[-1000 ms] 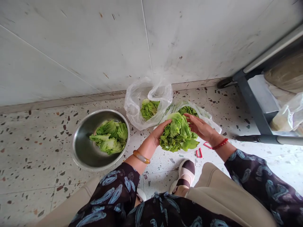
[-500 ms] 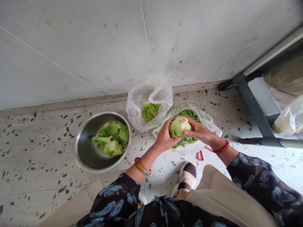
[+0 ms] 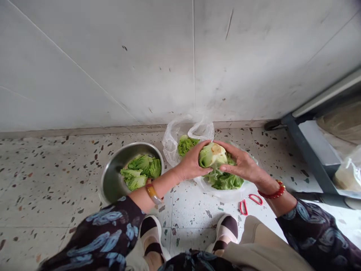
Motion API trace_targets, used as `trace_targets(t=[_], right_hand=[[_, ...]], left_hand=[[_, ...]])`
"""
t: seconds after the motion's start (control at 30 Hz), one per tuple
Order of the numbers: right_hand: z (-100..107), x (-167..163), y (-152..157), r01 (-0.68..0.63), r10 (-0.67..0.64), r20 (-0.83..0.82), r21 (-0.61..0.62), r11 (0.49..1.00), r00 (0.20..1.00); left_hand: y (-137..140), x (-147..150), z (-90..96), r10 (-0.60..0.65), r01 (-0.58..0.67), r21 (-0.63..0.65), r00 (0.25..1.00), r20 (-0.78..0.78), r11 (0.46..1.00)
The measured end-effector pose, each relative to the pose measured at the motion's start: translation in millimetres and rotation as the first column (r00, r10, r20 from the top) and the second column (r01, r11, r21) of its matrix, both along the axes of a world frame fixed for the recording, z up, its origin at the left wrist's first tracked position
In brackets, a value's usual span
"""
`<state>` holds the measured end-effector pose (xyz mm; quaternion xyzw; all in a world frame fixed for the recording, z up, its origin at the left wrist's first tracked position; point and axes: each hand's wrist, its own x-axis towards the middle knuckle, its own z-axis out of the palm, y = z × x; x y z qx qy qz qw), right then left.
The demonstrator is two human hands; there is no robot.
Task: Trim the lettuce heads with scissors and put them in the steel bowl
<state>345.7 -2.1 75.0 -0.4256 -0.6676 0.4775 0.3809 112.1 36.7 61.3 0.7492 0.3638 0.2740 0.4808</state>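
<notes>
Head view, pale-green lettuce, browned base, left hand and right hand cupped round it

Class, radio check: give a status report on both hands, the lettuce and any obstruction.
Left hand and right hand around lettuce head. Cut base facing up, over plastic bag. Red loops on floor beside bag; nothing visibly blocking.

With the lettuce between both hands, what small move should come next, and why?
Perhaps the right hand should ease off an outer leaf: the left hand also cups the lettuce, whose stem end is exposed, and leaves lie in the metal bowl.
</notes>
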Motion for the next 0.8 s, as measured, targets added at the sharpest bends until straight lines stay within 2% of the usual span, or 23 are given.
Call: trace_targets(t=[0.07,0.13,0.2,0.23,0.33,0.43,0.5,0.57,0.67,0.73,0.8], right_hand=[[8,-8,17,-0.016,0.015,-0.058,-0.016,1.0,0.998],[3,-19,40,0.045,-0.046,-0.051,-0.034,0.998,0.998],[-14,-37,62,0.07,-0.068,0.039,-0.06,0.996,0.997],[-26,-49,71,0.033,-0.023,0.122,-0.081,0.996,0.992],[-66,-88,82,-0.068,0.106,0.431,-0.103,0.992,0.896],[-98,-117,81,-0.071,0.119,0.539,-0.11,0.991,0.834],[-111,-123,85,0.018,0.054,0.577,-0.119,0.993,0.815],[-119,-117,92,0.169,-0.059,0.62,-0.121,0.978,0.782],[-122,-91,95,0.357,-0.176,0.653,-0.153,0.922,0.736],[-115,-65,84,0.382,-0.198,0.549,-0.243,0.892,0.812],[-103,-33,63,0.407,-0.302,0.348,-0.285,0.868,0.887]], left_hand=[[15,-24,24.6,-0.002,0.007,0.057,0.997,-0.08,0.998],[25,-49,40.4,0.051,-0.046,0.045,0.992,-0.117,0.998],[30,-73,44.3,0.149,-0.156,-0.064,0.984,-0.099,0.986],[31,-83,42.0,0.2,-0.21,-0.157,0.977,-0.072,0.965],[31,-107,25.4,0.334,-0.275,-0.465,0.942,0.048,0.842],[31,-123,6.4,0.437,-0.268,-0.64,0.892,0.117,0.72],[32,-132,-5.0,0.454,-0.252,-0.711,0.885,0.105,0.657],[35,-140,-17.6,0.435,-0.233,-0.757,0.897,0.075,0.61],[44,-144,-42.0,0.382,-0.216,-0.787,0.924,0.027,0.578],[51,-139,-60.2,0.306,-0.162,-0.81,0.952,0.022,0.564],[57,-130,-76.8,0.198,-0.076,-0.839,0.979,0.039,0.539]])
